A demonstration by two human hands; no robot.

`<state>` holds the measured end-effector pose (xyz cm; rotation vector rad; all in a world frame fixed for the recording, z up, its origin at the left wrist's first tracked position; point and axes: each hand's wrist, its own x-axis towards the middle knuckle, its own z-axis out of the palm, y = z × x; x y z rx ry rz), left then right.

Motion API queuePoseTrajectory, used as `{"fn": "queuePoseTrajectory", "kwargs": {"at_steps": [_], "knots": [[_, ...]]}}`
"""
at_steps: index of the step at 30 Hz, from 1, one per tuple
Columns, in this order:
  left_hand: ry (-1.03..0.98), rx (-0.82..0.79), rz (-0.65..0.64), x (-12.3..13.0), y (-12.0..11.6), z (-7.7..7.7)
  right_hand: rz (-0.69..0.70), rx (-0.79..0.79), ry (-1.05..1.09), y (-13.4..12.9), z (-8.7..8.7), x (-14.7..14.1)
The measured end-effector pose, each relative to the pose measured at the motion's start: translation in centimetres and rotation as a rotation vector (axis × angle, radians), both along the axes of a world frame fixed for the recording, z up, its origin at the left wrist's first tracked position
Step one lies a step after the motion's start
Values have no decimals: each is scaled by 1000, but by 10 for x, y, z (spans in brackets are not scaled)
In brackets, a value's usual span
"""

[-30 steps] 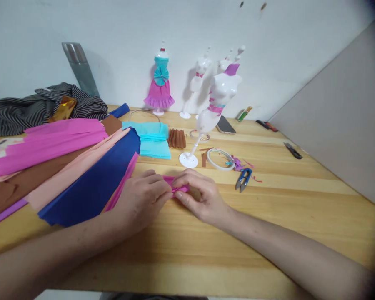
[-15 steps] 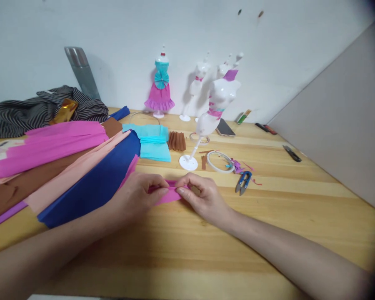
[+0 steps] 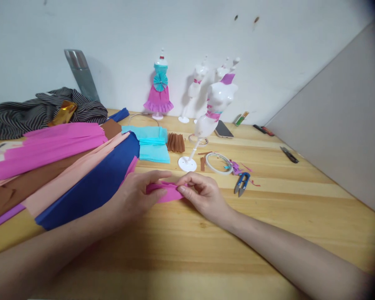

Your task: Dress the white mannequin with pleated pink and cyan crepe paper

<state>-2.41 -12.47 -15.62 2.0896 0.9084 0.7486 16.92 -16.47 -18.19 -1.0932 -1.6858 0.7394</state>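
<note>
Your right hand point(image 3: 208, 200) pinched one end of the pink paper point(image 3: 171, 194) above the table point(image 3: 187, 258). Your left hand point(image 3: 131, 198) was partly open at the other, forefinger and thumb apart. You seemed to be shaping its edge; that probably called for a light left pinch.

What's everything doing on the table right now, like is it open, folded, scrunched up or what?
Pink paper strip: folded, held
Right hand: pinching the strip
Left hand: thumb and forefinger apart
Blue snips: lying down, blades apart
Small brown paper: pleated
Striped cloth: crumpled
Phone: screen dark
</note>
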Motion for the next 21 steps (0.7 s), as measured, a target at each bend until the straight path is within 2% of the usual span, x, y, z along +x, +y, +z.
{"fn": "queuePoseTrajectory", "kwargs": {"at_steps": [4, 9, 13, 21], "knots": [[-41, -84, -61, 1, 0, 0, 26, -15, 26, 0, -1, -1], [-69, -169, 7, 3, 0, 0, 30, -107, 128, -1, 0, -3], [-154, -270, -2, 2, 1, -3, 18, -155, 224, 0, 0, -2], [-185, -92, -64, -3, 3, -2, 41, -233, 371, 1, -2, 1]]}}
